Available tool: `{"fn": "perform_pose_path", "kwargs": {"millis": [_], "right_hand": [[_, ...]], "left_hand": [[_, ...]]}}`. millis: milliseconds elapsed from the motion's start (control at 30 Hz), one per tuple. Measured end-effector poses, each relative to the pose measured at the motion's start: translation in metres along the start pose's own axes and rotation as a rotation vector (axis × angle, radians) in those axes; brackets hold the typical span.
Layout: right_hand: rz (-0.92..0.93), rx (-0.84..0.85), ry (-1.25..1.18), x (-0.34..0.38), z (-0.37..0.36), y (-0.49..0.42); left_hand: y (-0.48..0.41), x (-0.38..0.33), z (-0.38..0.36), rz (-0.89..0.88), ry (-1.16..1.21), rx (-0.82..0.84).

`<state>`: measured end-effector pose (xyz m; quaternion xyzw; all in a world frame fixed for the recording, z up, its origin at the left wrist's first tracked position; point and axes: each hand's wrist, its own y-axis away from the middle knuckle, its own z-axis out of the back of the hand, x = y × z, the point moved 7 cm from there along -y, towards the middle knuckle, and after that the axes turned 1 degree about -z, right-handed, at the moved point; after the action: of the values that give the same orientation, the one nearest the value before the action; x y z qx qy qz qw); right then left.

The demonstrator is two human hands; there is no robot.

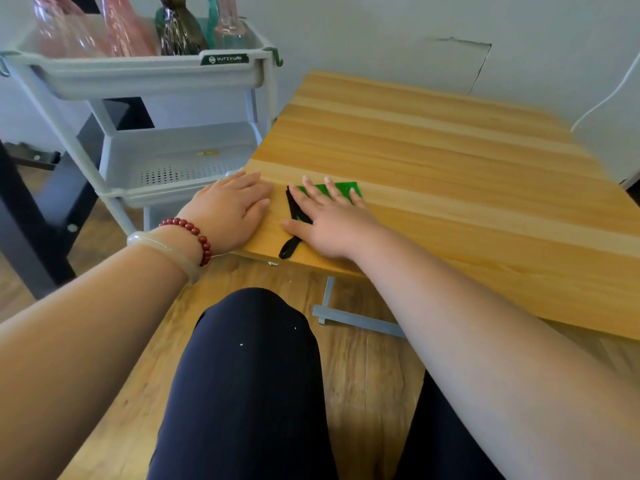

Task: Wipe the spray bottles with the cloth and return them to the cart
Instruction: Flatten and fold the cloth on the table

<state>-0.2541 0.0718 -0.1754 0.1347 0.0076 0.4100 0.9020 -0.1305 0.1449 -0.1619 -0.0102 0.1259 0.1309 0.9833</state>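
Observation:
A green cloth (346, 187) with a black edge strip (292, 242) lies flat at the near left corner of the wooden table (450, 188). My right hand (329, 220) rests on it, palm down with fingers spread. Beside it, my left hand (232, 211) lies flat on the table's corner and holds nothing. Several spray bottles stand in the top tray of the grey cart (156, 72) at the upper left: two pink ones (124, 29), a dark brown-green one (176, 29) and a pale pink one (227, 19). Their tops are cut off by the frame.
The cart's middle shelf (180, 157) is perforated and holds a small yellow item (207, 153). A dark table leg (31, 216) stands at the left. My knees in dark trousers (249, 375) sit below the table edge. A white cable (609, 95) hangs at the right wall.

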Motion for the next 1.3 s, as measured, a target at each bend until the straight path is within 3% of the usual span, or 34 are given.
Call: {"fn": "perform_pose_path", "kwargs": {"millis": [200, 333, 400, 500, 633, 833, 967, 1067, 1167, 1300], "right_hand": [[0.106, 0.044, -0.078, -0.019, 0.022, -0.062], [0.08, -0.162, -0.599, -0.048, 0.049, -0.094], [0.056, -0.231, -0.474, -0.061, 0.059, -0.105], [0.025, -0.193, -0.214, -0.074, 0.058, -0.114], [0.03, -0.258, -0.289, -0.074, 0.059, -0.093], [-0.154, -0.049, -0.101, -0.075, 0.036, -0.073], [-0.263, -0.021, -0.125, -0.09, 0.043, -0.063], [-0.162, -0.086, -0.227, -0.08, 0.059, -0.056], [-0.043, -0.019, -0.274, -0.058, 0.07, -0.051], [-0.094, 0.064, -0.324, -0.034, 0.081, -0.053]], "left_hand": [[-0.049, 0.018, 0.004, 0.009, 0.032, 0.007], [-0.088, 0.016, 0.006, 0.025, 0.086, 0.012], [-0.105, 0.01, 0.006, 0.027, 0.108, 0.023], [-0.122, 0.001, -0.001, 0.036, 0.065, 0.063], [-0.125, -0.002, -0.003, 0.055, 0.12, 0.08], [-0.117, -0.004, 0.006, 0.095, 0.23, 0.085], [-0.112, -0.008, 0.014, 0.187, 0.357, 0.014], [-0.106, -0.013, 0.03, 0.289, 0.489, -0.061], [-0.1, -0.021, 0.049, 0.383, 0.574, -0.049], [-0.089, -0.024, 0.08, 0.474, 0.619, -0.06]]}}
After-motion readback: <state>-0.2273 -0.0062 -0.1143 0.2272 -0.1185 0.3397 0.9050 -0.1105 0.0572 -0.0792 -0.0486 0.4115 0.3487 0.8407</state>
